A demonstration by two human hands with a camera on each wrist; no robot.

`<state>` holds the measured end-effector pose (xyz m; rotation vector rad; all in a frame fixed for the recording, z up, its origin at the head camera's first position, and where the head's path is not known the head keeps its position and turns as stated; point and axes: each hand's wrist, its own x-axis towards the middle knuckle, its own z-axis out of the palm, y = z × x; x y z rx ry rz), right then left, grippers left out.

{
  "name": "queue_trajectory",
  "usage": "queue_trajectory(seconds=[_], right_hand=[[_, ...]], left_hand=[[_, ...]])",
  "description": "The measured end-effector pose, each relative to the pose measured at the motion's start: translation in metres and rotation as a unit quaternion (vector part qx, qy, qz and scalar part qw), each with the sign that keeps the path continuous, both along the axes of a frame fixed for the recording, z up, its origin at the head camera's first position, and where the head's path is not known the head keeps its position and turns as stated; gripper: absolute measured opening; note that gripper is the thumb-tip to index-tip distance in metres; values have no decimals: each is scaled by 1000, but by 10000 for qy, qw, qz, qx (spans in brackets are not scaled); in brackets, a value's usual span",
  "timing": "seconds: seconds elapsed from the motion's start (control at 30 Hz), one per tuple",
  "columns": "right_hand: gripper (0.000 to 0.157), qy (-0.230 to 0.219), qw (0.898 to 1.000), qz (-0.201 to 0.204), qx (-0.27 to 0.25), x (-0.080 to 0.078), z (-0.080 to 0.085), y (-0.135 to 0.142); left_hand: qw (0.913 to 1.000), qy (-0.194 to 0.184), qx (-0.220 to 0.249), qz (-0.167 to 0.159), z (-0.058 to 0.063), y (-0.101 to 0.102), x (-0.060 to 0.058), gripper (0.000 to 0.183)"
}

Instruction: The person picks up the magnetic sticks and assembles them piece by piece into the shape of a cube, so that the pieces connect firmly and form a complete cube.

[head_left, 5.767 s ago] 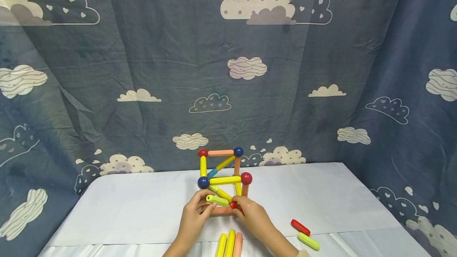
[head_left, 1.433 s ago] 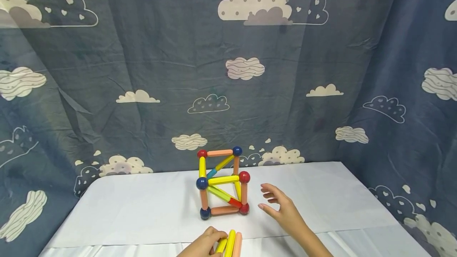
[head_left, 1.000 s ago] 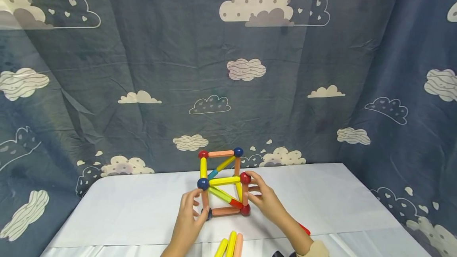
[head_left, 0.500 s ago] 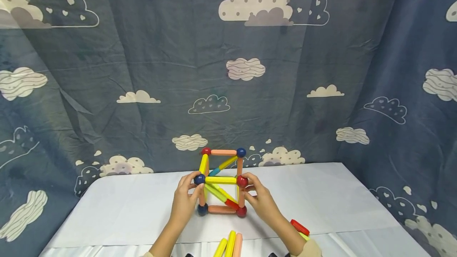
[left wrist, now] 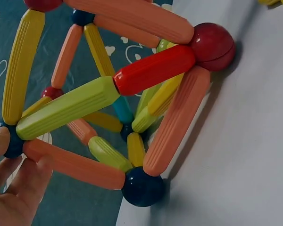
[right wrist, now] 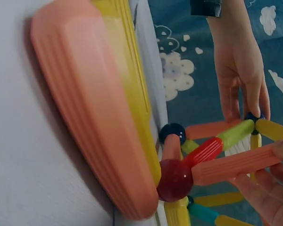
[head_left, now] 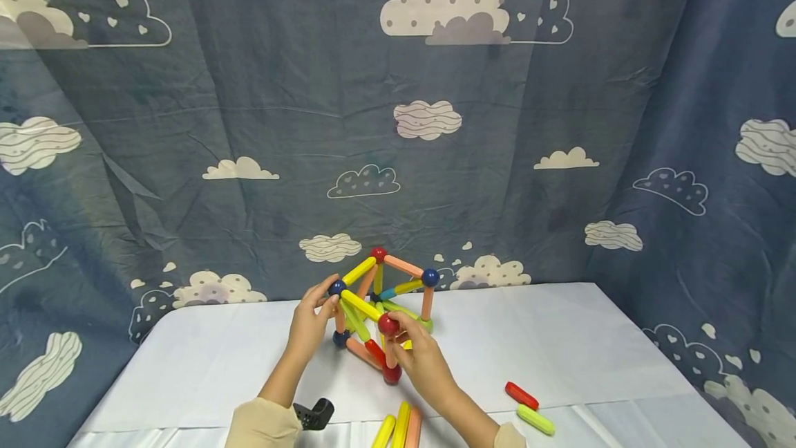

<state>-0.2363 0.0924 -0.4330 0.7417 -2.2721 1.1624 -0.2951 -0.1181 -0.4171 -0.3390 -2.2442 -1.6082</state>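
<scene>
A cube-shaped frame of building sticks and balls stands turned cornerwise on the white table. My left hand (head_left: 305,327) pinches the blue ball (head_left: 337,287) at its upper left corner. My right hand (head_left: 425,365) grips the near upper corner, at the red ball (head_left: 388,324) and the top of the upright orange stick (right wrist: 236,165). A diagonal of a light green stick (left wrist: 68,107) and a red stick (left wrist: 155,69) runs from the held blue ball to the lower red ball (left wrist: 213,47). Fingers partly hide the held balls.
Two yellow sticks (head_left: 401,424) and an orange stick (head_left: 413,428) lie at the table's near edge. To the right lie a red stick (head_left: 521,395) and a light green stick (head_left: 535,419). A cloud-patterned curtain (head_left: 298,88) hangs behind the table.
Since half a second ago both hands have turned the frame clockwise seen from above, its right front corner swinging nearer and left. Earlier, the left hand touched a loose yellow stick and let it go.
</scene>
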Motion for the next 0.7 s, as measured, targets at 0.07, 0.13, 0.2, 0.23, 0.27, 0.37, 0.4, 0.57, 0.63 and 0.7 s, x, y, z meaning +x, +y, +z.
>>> queue_trajectory(seconds=[0.07,0.13,0.2,0.23,0.27,0.37,0.4,0.57,0.63,0.7], right_hand=[[56,-76,10000,23,-35,0,1,-1],[57,-122,9999,70,-96,-1,1,2],[55,19,9998,62,-189,-4,1,8],[54,134,9996,12,-257,-6,2,12],[53,282,9991,-61,-323,-9,3,16],[49,677,9955,-431,-494,-23,9,30],[49,716,9947,-557,-489,-29,11,35],[54,102,9971,-744,-136,-60,22,54],[53,-253,9977,-631,39,-69,25,59],[50,-536,9973,-486,159,-75,26,61]], left_hand=[[9996,149,-154,164,-1,1,1,40],[9976,454,-275,437,-2,5,7,40],[9917,961,-463,713,-4,13,15,40],[9875,1245,-536,806,-4,17,20,39],[9836,1482,-611,833,-5,23,25,38],[9725,2030,-971,609,-5,40,40,38],[9700,2115,-1101,477,-5,46,45,39],[9706,1899,-1480,22,-3,66,58,40],[9741,1724,-1464,46,-3,70,60,39],[9757,1640,-1445,147,-3,72,61,39]])
